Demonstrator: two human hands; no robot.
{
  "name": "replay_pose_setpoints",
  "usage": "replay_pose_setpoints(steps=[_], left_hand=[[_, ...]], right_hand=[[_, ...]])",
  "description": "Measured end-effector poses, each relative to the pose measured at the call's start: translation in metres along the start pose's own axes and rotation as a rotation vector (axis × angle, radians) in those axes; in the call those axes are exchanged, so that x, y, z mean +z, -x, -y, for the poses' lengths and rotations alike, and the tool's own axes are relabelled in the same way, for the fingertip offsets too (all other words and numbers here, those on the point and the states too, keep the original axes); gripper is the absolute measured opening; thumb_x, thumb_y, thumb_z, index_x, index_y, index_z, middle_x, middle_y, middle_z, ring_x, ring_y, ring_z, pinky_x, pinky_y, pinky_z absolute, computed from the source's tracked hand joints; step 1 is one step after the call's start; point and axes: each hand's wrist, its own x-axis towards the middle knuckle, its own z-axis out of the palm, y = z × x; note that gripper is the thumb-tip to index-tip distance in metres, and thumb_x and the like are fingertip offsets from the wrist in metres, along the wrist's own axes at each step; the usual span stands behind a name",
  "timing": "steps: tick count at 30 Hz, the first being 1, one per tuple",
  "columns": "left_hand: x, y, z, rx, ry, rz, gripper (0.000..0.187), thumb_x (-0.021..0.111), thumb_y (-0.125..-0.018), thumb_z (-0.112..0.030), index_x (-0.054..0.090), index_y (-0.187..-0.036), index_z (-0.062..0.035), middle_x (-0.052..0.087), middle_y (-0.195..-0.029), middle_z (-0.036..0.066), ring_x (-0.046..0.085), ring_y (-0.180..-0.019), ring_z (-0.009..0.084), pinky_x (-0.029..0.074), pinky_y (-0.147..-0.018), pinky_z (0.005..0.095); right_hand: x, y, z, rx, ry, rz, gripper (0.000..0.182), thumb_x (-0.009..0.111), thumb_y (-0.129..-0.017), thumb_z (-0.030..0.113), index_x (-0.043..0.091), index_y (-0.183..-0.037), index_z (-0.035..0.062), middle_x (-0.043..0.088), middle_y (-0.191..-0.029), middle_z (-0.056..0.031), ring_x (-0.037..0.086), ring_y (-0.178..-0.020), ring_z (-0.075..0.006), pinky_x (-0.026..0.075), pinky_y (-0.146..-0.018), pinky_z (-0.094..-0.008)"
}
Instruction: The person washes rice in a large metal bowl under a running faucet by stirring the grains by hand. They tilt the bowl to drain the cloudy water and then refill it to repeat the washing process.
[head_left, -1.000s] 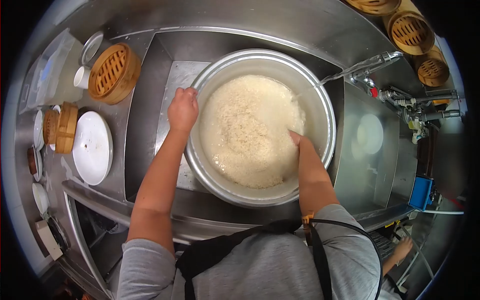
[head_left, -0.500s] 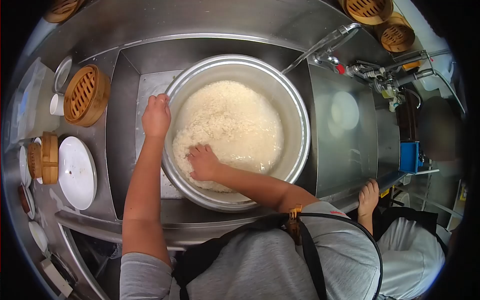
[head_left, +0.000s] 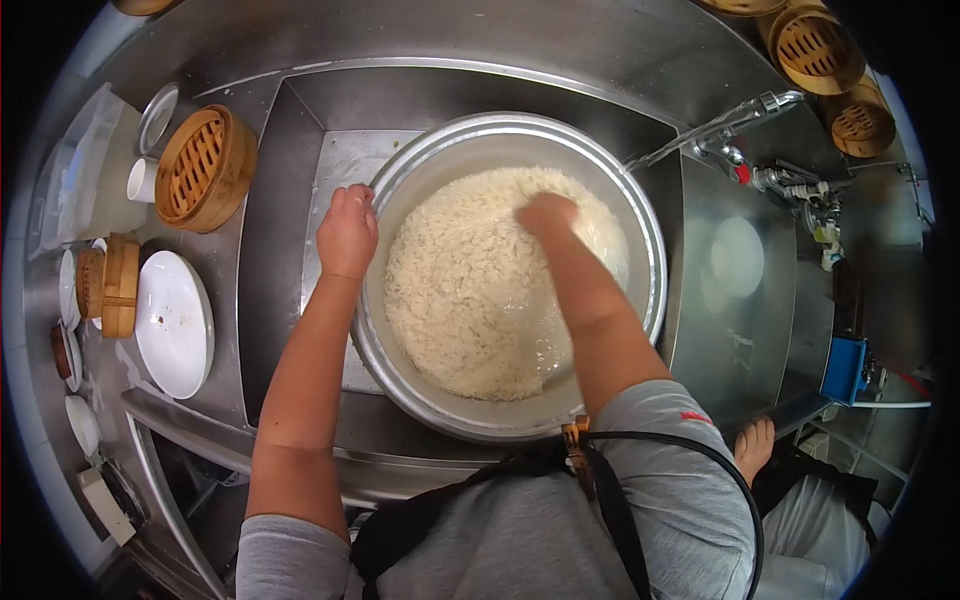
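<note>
A large round metal pot stands in the sink, holding wet white rice with cloudy water at its right side. My left hand is closed around the pot's rim at the left. My right hand is down at the rice near the far side of the pot, and motion blurs it. Its fingers point away from me and do not show clearly, so I cannot make out whether they are spread or closed.
The steel sink surrounds the pot, with a tap reaching toward its far right rim. At left are a bamboo steamer, a white oval plate and a white cup. Another person's hand rests at the right edge.
My right hand has swept from the near left of the rice to the far right side. The rice is spread more widely. My left hand stays on the rim; the whole view has shifted.
</note>
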Motion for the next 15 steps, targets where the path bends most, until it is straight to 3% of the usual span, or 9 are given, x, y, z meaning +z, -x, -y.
replay_pose_setpoints(steps=[2,4,5,7,11,13,15], left_hand=[[0.001,0.000,0.001,-0.022,0.015,-0.001,0.010,0.050,-0.074,-0.008,0.049,-0.083,-0.0118,0.051,-0.080,0.008,0.054,-0.068,0.0293,0.044,-0.057,0.0388],[0.002,-0.001,0.000,-0.029,0.025,0.000,0.010,0.050,-0.074,-0.008,0.049,-0.083,-0.0117,0.051,-0.080,0.008,0.054,-0.069,0.0298,0.044,-0.057,0.0392],[0.002,-0.003,-0.001,-0.029,0.024,-0.001,0.010,0.050,-0.074,-0.008,0.049,-0.084,-0.0117,0.051,-0.080,0.008,0.053,-0.069,0.0301,0.044,-0.057,0.0394],[0.002,-0.001,-0.002,-0.030,0.007,-0.006,0.010,0.050,-0.075,-0.008,0.049,-0.084,-0.0116,0.051,-0.081,0.008,0.053,-0.069,0.0307,0.044,-0.058,0.0397],[0.007,-0.002,0.000,0.009,0.013,-0.021,0.010,0.049,-0.075,-0.009,0.049,-0.085,-0.0113,0.051,-0.082,0.009,0.053,-0.069,0.0317,0.043,-0.057,0.0406],[0.008,-0.002,0.002,-0.005,0.004,0.003,0.011,0.049,-0.075,-0.010,0.048,-0.086,-0.0115,0.051,-0.083,0.009,0.053,-0.069,0.0317,0.043,-0.058,0.0409],[0.004,-0.001,-0.001,-0.006,-0.035,0.012,0.012,0.049,-0.075,-0.010,0.048,-0.087,-0.0116,0.051,-0.083,0.009,0.053,-0.069,0.0316,0.043,-0.058,0.0408]], right_hand=[[0.016,-0.011,-0.047,0.020,-0.055,0.106,0.051,0.045,-0.071,0.040,0.055,-0.105,0.0044,0.052,-0.111,-0.0153,0.047,-0.106,-0.0285,0.037,-0.085,-0.0410],[0.046,-0.024,-0.091,0.215,-0.348,0.471,0.045,0.039,-0.081,0.042,0.057,-0.095,0.0032,0.056,-0.096,-0.0106,0.051,-0.089,-0.0166,0.041,-0.078,-0.0342],[0.092,-0.044,-0.115,0.122,-0.567,0.559,0.053,0.045,-0.077,0.045,0.049,-0.113,0.0058,0.051,-0.112,-0.0095,0.048,-0.097,-0.0189,0.037,-0.086,-0.0337],[0.145,-0.043,-0.143,-0.282,-0.832,0.646,0.047,0.044,-0.081,0.034,0.043,-0.118,0.0047,0.049,-0.114,-0.0089,0.049,-0.096,-0.0185,0.038,-0.085,-0.0325],[0.151,0.037,-0.110,-0.092,-1.451,0.690,0.041,0.041,-0.084,0.026,0.043,-0.118,0.0035,0.049,-0.113,-0.0103,0.049,-0.096,-0.0190,0.038,-0.085,-0.0316],[0.186,0.023,-0.085,-0.165,-1.538,0.987,0.041,0.040,-0.085,0.026,0.042,-0.118,0.0016,0.050,-0.113,-0.0099,0.049,-0.096,-0.0193,0.039,-0.085,-0.0312],[0.141,0.075,-0.050,-0.476,-1.444,0.797,0.043,0.043,-0.083,0.023,0.039,-0.120,0.0009,0.049,-0.112,-0.0148,0.051,-0.095,-0.0228,0.039,-0.085,-0.0312]])
